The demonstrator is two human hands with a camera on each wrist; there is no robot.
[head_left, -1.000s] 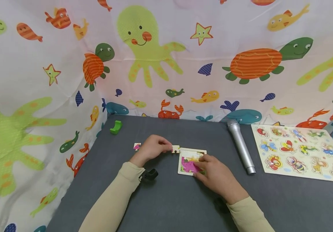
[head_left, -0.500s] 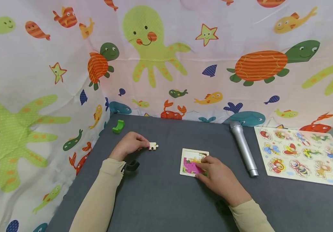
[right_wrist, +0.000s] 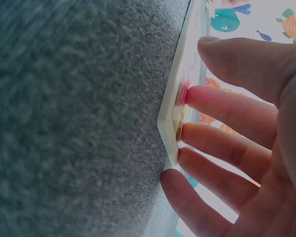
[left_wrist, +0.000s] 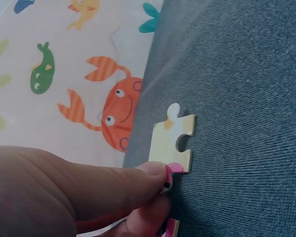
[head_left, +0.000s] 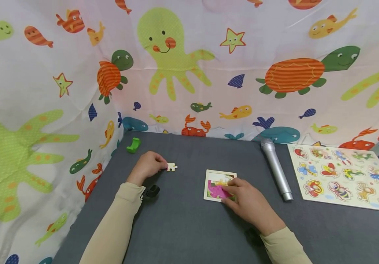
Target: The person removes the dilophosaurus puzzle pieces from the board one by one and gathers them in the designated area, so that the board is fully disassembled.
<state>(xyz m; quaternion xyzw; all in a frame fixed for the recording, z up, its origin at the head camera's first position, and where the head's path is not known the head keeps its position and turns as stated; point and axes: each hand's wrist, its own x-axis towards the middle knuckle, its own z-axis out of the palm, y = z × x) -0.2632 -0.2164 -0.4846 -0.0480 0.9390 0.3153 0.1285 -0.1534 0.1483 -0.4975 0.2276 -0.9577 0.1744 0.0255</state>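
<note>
A cream puzzle piece with a pink patch point(head_left: 171, 167) lies left of the framed puzzle; in the left wrist view the piece point(left_wrist: 170, 143) is pinched at its pink end by the thumb and finger of my left hand point(left_wrist: 98, 192). Part of another pink piece point(left_wrist: 172, 229) shows below those fingers. Seen from the head, my left hand point(head_left: 147, 167) covers that second piece. The small framed puzzle point(head_left: 209, 172) has pink and yellow pieces in it. My right hand point(head_left: 250, 201) rests its fingertips on the puzzle's right side, fingers spread in the right wrist view point(right_wrist: 237, 128).
A green curved block point(head_left: 133, 145) is at the back left. A silver microphone point(head_left: 276, 170) lies right of the framed puzzle, and a large board with insect and animal pictures point(head_left: 344, 176) is beyond it. A sea-animal cloth point(head_left: 183, 36) hangs behind the dark table point(head_left: 176, 227).
My left hand has moved left with the cream piece, from beside the frame to where the other piece lay. The right hand has stayed on the framed puzzle.
</note>
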